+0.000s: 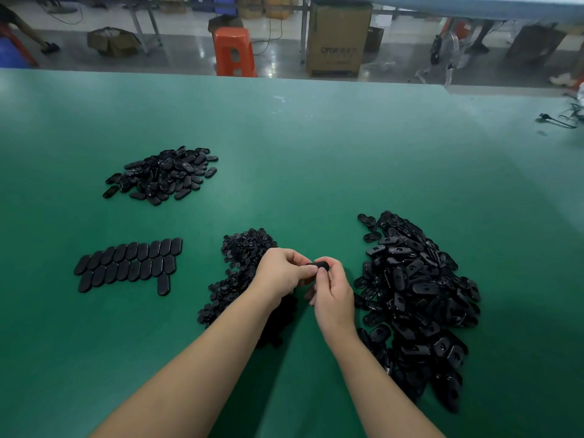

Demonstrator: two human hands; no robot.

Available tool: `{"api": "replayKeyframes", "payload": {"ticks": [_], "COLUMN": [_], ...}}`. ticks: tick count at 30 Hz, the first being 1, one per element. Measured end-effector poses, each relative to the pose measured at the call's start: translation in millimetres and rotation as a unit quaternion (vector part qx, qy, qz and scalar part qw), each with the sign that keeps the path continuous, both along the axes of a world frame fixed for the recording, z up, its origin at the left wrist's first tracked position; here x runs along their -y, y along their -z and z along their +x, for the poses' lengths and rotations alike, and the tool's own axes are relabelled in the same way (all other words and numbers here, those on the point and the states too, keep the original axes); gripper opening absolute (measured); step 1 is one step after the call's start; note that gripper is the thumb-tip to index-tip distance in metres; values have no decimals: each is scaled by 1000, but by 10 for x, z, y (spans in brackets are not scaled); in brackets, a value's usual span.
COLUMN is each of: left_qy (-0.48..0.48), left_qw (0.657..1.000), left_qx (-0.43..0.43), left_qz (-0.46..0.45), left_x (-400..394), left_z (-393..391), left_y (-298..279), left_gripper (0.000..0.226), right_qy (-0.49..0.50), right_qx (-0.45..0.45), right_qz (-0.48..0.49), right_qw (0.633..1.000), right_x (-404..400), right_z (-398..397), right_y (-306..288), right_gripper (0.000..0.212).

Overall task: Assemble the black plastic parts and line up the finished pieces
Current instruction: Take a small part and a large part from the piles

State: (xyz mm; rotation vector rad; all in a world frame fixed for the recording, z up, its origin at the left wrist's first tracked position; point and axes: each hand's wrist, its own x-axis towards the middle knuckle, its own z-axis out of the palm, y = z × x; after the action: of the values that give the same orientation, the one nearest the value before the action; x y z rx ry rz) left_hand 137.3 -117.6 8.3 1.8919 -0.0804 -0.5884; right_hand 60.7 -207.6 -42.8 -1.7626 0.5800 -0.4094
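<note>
A black part is pinched between the left hand and right hand above the green table; finished pieces lie in rows at left; a shell pile at right.

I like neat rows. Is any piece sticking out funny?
Yes. In the rows on the left of the table, one piece sits alone below the second row, starting a third row.
</note>
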Motion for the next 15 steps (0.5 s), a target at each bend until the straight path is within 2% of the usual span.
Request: {"api": "replayKeyframes", "payload": {"ticks": [8, 15], "left_qy": [19, 7], "left_qw": [1000, 1000], "left_qx": [-13, -2], "left_qz": [-4, 3], "left_x": [-70, -28], "left_z": [8, -31], "left_y": [-13, 41], "left_gripper": [3, 5], "right_qy": [8, 20], "right_qx": [1, 3], "right_qz": [-17, -22], "right_qw": [1000, 1000], "right_x": [1, 13], "right_z": [8, 11], "right_y": [12, 39], "right_gripper": [9, 14]}}
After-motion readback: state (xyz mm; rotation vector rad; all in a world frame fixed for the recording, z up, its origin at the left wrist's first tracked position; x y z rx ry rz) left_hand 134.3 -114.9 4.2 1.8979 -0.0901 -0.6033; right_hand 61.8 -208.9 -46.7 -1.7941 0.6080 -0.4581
